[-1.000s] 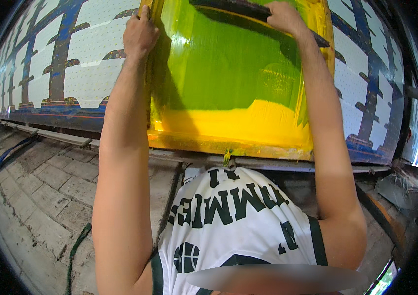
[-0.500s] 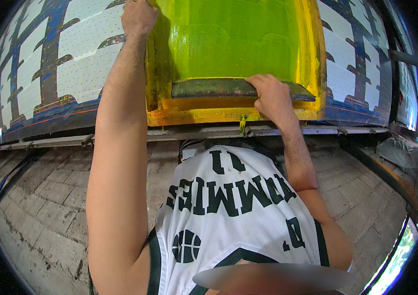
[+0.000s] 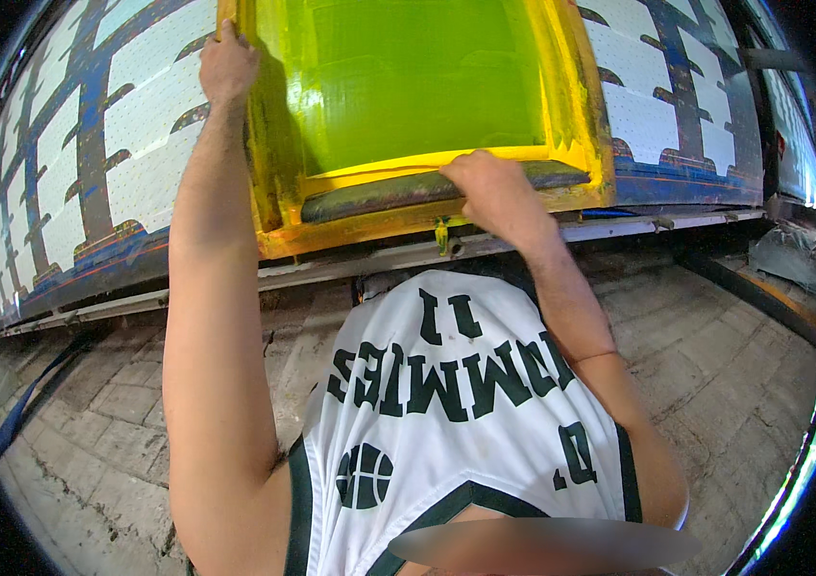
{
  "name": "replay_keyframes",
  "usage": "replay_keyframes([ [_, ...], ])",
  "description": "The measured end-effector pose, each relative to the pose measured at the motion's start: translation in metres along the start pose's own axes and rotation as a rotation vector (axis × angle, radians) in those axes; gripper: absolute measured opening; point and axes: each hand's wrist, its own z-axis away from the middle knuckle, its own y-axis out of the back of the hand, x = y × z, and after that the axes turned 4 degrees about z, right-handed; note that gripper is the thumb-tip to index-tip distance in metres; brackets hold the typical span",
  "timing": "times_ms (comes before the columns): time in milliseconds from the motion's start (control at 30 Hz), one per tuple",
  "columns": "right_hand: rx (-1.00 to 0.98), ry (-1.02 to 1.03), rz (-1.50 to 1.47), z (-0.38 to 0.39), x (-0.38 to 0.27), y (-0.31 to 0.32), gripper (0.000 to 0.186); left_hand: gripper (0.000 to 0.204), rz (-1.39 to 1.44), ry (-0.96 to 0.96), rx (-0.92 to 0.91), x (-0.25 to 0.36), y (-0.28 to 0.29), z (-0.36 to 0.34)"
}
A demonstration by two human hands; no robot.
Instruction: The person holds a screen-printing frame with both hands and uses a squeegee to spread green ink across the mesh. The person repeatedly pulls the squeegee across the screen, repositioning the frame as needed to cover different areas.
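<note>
A printing screen in a yellow-stained frame (image 3: pixel 592 115) lies over a patterned work surface, its mesh (image 3: pixel 417 77) coated green with yellow ink along the edges. My left hand (image 3: pixel 228 67) is closed on the frame's left side, near the top of the view. My right hand (image 3: pixel 494 192) grips a long, ink-darkened squeegee (image 3: pixel 360 197) lying across the screen's near end, a band of yellow ink just beyond it. A small ink-smeared clamp (image 3: pixel 442 235) sits below the frame's near edge.
Printed panels (image 3: pixel 657 96) with white patches flank the screen on both sides. A metal rail (image 3: pixel 321 266) runs along the near edge. Below are a paved floor (image 3: pixel 100 461), a blue strap (image 3: pixel 28 403) at the left, and a dark beam with a plastic-wrapped item (image 3: pixel 792 259) at the right.
My right hand has pulled the squeegee from the screen's far part down to its near end, leaving the mesh greener. My left hand stays on the frame, while the view has shifted.
</note>
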Motion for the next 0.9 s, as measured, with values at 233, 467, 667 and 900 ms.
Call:
replay_keyframes([
  [233,0.130,0.148,-0.418,0.052,0.055,0.006,0.062,0.060,-0.055,0.041,-0.035,-0.001,0.001,-0.005],
  [467,0.578,-0.454,-0.262,0.065,0.199,-0.007,0.062,0.059,-0.059,-0.020,0.023,-0.015,-0.008,-0.009],
  [667,0.540,-0.627,-0.520,0.050,0.261,-0.029,0.080,0.057,-0.087,0.000,0.001,-0.018,-0.011,-0.010],
  [900,0.467,-0.430,-0.509,0.030,0.285,-0.036,0.076,0.055,-0.054,0.005,0.009,-0.018,-0.008,-0.008],
])
